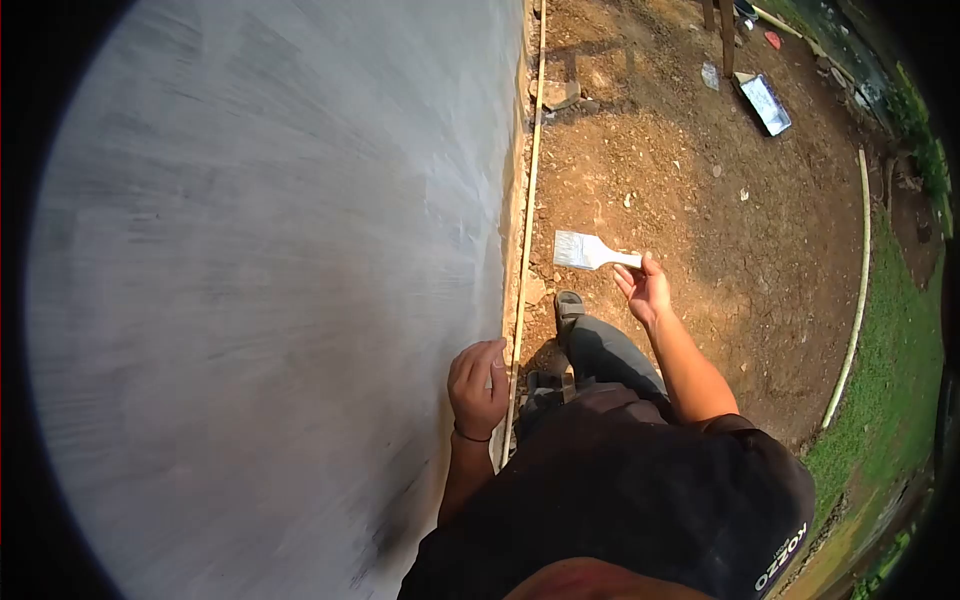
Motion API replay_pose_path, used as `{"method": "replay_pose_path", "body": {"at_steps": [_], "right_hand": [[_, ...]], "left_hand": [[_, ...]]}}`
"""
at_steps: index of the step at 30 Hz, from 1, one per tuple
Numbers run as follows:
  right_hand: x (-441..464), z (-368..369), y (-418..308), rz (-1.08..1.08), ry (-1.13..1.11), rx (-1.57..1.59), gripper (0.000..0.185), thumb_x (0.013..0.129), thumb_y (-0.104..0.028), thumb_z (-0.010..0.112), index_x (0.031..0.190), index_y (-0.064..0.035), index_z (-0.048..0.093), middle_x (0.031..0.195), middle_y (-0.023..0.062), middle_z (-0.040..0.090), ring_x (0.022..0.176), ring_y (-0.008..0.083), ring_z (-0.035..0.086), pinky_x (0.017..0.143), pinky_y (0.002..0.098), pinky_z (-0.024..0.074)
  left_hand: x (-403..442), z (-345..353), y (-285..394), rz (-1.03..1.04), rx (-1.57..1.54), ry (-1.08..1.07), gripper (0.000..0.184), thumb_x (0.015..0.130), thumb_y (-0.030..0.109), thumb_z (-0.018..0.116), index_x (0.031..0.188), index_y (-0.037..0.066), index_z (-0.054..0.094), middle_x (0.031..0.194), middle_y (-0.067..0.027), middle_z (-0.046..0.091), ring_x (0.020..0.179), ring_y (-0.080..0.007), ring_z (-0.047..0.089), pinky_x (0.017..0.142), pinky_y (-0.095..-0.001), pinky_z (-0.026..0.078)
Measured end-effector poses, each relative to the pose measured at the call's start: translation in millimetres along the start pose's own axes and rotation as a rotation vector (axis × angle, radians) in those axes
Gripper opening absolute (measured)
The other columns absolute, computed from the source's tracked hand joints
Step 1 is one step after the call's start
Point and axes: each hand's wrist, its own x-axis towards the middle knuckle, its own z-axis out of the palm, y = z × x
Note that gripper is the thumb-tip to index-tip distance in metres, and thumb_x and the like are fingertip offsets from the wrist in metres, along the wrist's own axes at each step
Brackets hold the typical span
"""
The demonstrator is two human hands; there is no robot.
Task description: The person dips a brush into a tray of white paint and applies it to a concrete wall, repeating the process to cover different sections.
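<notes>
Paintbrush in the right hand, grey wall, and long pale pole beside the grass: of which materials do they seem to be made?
Paintbrush: smooth white handle, plastic or painted wood; pale bristles, natural or synthetic, I cannot tell.
Grey wall: probably cement or plaster, coated, given the streaky brush-like marks.
Pole: perhaps plastic pipe or bamboo; it looks slender, smooth and bowed.

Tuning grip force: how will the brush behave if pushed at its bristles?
The brush is probably light: the right hand holds only the end of its handle. The handle seems stiff, showing no sag. Pushing the bristles may pivot it, since they lie far from the grip.
</notes>
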Motion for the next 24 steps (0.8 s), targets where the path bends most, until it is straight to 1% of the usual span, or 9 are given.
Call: {"method": "replay_pose_path", "body": {"at_steps": [3, 9, 11, 13, 15, 19, 21, 22, 24], "right_hand": [[42.2, -20.6, 30.5, 0.136, 0.032, 0.16, 0.029, 0.093, -0.029, 0.044, 0.106, -0.0039, 0.048, 0.105, 0.0176, 0.057, 0.097, 0.0316, 0.058, 0.077, 0.0408, 0.0525], [104.2, 14.4, 82.2, 0.063, 0.256, 0.063, 0.02, 0.095, -0.017, 0.039, 0.103, -0.0005, 0.047, 0.101, 0.0175, 0.058, 0.088, 0.0296, 0.062, 0.072, 0.0369, 0.0547], [123.2, 29.5, 95.0, 0.033, 0.33, 0.037, 0.019, 0.094, -0.015, 0.042, 0.104, -0.0002, 0.048, 0.099, 0.0163, 0.058, 0.085, 0.0272, 0.063, 0.067, 0.0346, 0.0553], [143.5, 33.9, 108.4, 0.023, 0.299, -0.012, 0.019, 0.092, -0.015, 0.046, 0.105, -0.0003, 0.049, 0.098, 0.0142, 0.059, 0.082, 0.0263, 0.064, 0.062, 0.0323, 0.0555], [156.7, 31.0, 118.1, 0.051, 0.31, 0.009, 0.018, 0.092, -0.014, 0.046, 0.104, -0.0003, 0.049, 0.096, 0.0137, 0.058, 0.082, 0.0264, 0.064, 0.061, 0.0322, 0.0556], [169.4, 22.9, 120.4, 0.107, 0.355, -0.015, 0.018, 0.093, -0.014, 0.045, 0.103, -0.0003, 0.049, 0.098, 0.0139, 0.059, 0.081, 0.0258, 0.064, 0.062, 0.033, 0.0556], [172.1, 19.3, 117.7, 0.144, 0.382, -0.041, 0.018, 0.093, -0.014, 0.044, 0.103, -0.0004, 0.05, 0.097, 0.0131, 0.059, 0.081, 0.0248, 0.064, 0.063, 0.033, 0.0556], [172.6, 20.2, 116.6, 0.142, 0.388, -0.039, 0.019, 0.093, -0.015, 0.044, 0.103, -0.0005, 0.052, 0.096, 0.0127, 0.06, 0.082, 0.0243, 0.063, 0.063, 0.033, 0.0555], [174.7, 20.4, 117.7, 0.16, 0.385, -0.051, 0.024, 0.094, -0.016, 0.042, 0.111, 0.0007, 0.049, 0.103, 0.016, 0.058, 0.092, 0.027, 0.062, 0.072, 0.0352, 0.0539]], "left_hand": [[21.0, -5.8, 16.7, 0.039, 0.115, -0.125, 0.02, 0.077, -0.005, 0.048, 0.093, -0.001, 0.06, 0.09, -0.0149, 0.062, 0.088, -0.0311, 0.06, 0.079, -0.0376, 0.046], [50.6, -24.9, 35.0, 0.007, 0.28, -0.185, 0.025, 0.074, -0.008, 0.047, 0.096, -0.002, 0.057, 0.092, -0.0154, 0.061, 0.09, -0.035, 0.059, 0.079, -0.0434, 0.048], [60.6, -25.1, 34.5, 0.103, 0.412, -0.16, 0.02, 0.076, 0.0, 0.051, 0.095, 0.001, 0.059, 0.093, -0.0118, 0.061, 0.094, -0.0322, 0.058, 0.08, -0.0408, 0.048], [70.4, -14.7, 30.7, 0.076, 0.409, -0.196, 0.018, 0.08, 0.007, 0.051, 0.095, 0.003, 0.06, 0.096, -0.0103, 0.061, 0.099, -0.0318, 0.056, 0.087, -0.045, 0.044], [76.8, -5.5, 33.2, 0.206, 0.507, -0.26, 0.019, 0.083, 0.016, 0.051, 0.097, 0.009, 0.062, 0.103, -0.0095, 0.06, 0.106, -0.0324, 0.053, 0.097, -0.0497, 0.036], [91.2, -7.8, 33.6, 0.163, 0.589, -0.452, 0.022, 0.084, 0.022, 0.05, 0.1, 0.014, 0.063, 0.112, -0.0096, 0.057, 0.115, -0.0333, 0.047, 0.103, -0.0536, 0.024], [101.8, -8.1, 35.3, 0.059, 0.806, -0.495, 0.025, 0.08, 0.014, 0.05, 0.103, 0.011, 0.059, 0.12, -0.0121, 0.05, 0.123, -0.0383, 0.037, 0.105, -0.0574, 0.012], [106.4, -5.8, 35.6, 0.062, 0.815, -0.509, 0.025, 0.08, 0.014, 0.05, 0.103, 0.011, 0.059, 0.12, -0.0121, 0.05, 0.123, -0.0383, 0.037, 0.105, -0.0574, 0.012], [113.1, -0.3, 32.6, 0.001, 1.135, -0.554, 0.029, 0.083, 0.023, 0.05, 0.108, 0.011, 0.058, 0.129, -0.014, 0.044, 0.128, -0.0406, 0.029, 0.104, -0.0601, 0.0]]}}
